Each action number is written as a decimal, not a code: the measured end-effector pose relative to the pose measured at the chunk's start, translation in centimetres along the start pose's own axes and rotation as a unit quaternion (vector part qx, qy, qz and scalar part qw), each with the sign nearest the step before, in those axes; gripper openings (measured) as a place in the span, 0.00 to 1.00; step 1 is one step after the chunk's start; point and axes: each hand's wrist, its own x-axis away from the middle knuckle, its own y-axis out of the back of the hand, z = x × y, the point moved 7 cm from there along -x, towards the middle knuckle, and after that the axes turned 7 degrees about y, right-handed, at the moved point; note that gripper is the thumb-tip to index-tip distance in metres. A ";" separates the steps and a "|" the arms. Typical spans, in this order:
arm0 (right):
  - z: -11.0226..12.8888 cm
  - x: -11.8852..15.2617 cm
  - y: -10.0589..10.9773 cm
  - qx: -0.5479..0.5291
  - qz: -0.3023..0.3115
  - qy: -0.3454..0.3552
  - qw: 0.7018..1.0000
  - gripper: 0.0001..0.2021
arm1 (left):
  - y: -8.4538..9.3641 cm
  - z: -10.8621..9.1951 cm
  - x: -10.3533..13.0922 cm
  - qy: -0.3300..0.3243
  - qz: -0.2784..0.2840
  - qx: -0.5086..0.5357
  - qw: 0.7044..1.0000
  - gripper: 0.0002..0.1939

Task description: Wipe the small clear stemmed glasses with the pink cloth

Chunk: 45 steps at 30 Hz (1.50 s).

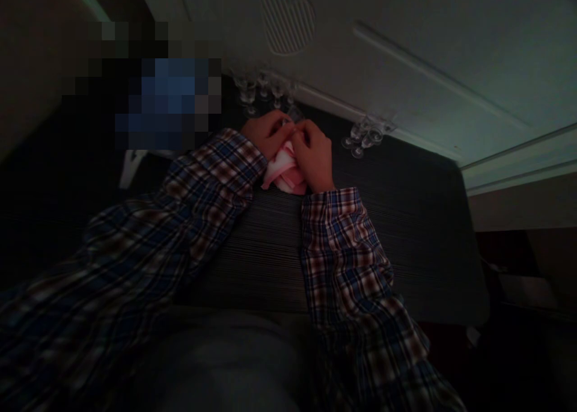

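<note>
My left hand [269,134] and my right hand [315,154] meet over the dark table [265,249], their fingertips close together. Between them is a pink and white cloth [285,174], bunched up and hanging below the fingers. Both hands are closed on its upper part. Something small and shiny shows at the fingertips, too dim to make out. Just behind the hands stand several small stemmed glasses [247,93]. More clear glasses [364,134] are grouped to the right of my right hand.
A pale panel with a striped heart [291,21] rises behind the table. At the left back is a pixelated area with blue in it, and a pale object [131,168] lies below it. The table's right edge [473,237] shows.
</note>
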 end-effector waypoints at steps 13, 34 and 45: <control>0.4 -0.2 0.3 0.084 -0.003 0.011 0.996 0.08 | 0.3 -0.3 0.1 -0.012 -0.022 -0.027 0.999 0.17; 0.0 -0.2 0.1 0.048 0.001 -0.006 0.999 0.09 | 0.2 -0.2 0.1 -0.006 -0.008 -0.018 1.000 0.19; 0.2 0.0 0.2 0.022 0.007 -0.008 1.000 0.12 | -0.1 0.2 -0.1 0.003 0.014 -0.017 1.000 0.20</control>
